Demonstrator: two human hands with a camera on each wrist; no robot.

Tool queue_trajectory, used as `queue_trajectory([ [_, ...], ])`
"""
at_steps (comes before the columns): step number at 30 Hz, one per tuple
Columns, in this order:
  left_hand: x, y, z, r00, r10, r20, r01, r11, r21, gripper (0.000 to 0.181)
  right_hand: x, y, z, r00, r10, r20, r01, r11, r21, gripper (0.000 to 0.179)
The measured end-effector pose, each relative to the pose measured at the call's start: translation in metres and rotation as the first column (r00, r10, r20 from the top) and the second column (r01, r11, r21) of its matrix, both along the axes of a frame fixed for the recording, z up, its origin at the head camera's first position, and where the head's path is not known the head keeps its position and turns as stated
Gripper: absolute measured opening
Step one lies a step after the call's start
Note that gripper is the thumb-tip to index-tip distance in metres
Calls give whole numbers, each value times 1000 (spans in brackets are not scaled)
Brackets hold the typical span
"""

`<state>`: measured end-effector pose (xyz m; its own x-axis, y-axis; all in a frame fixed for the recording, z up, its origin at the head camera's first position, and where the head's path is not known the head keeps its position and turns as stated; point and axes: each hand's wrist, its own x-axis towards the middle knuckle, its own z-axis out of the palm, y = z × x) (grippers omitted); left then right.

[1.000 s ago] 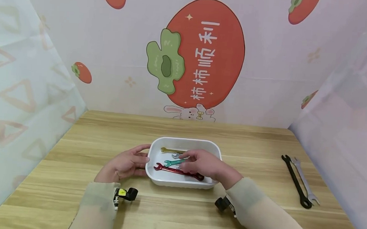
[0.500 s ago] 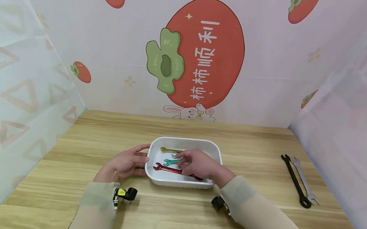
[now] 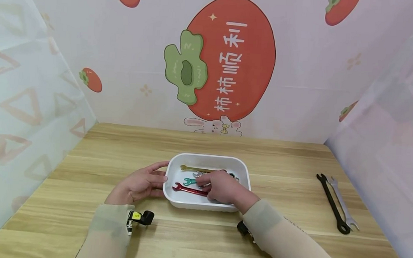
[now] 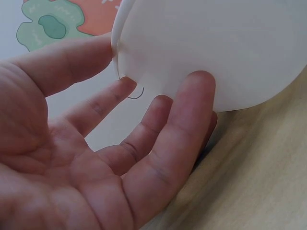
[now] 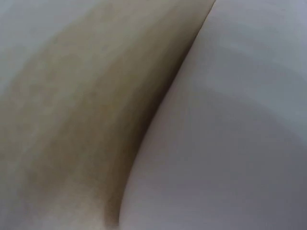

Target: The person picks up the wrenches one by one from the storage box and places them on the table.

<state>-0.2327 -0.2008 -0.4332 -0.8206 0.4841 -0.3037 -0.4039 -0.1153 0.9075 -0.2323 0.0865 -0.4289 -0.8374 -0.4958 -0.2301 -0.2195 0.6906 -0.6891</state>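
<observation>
Reaching down into a white tub (image 3: 202, 207) at the lower middle of the frame with the right hand (image 3: 223, 187), bending the fingers over a green wrench (image 3: 189, 181) and a red wrench (image 3: 190, 189) and hiding the right-hand parts of both. Cannot tell whether grasping either one, with the fingertips partly out of sight. Finding the red wrench lying nearest the tub's lower wall, the green one above it in the frame, then a half-covered silver wrench (image 3: 197, 175), then a yellow wrench (image 3: 194, 169) nearest the upper wall. Touching the tub's left wall from outside with the left hand (image 3: 138, 184), spreading the fingers loosely rather than clenching (in the left wrist view, laying one fingertip up by the rim). Wearing a pale sleeve and a small black camera (image 3: 148, 218) on the left arm, at the lower left of the frame. Resting the tub on a wooden table (image 3: 186, 241). Seeing a black wrench (image 3: 332, 204) and another silver one (image 3: 341, 202) lying side by side at the right of the frame, well apart from the tub. Facing a pale backdrop (image 3: 300, 71) printed with a big red fruit at the upper middle.
</observation>
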Motion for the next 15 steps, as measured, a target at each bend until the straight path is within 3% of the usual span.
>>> queue_trajectory([
  [6,1,0,-1,1000,5,0,-5,1000,-1,68,2,-3,2,998,34,-58,-29,996,85,64],
  [15,1,-1,-1,1000,2,-9,-2,1000,0,69,3,-4,4,988,52,-143,-34,992,125,69],
])
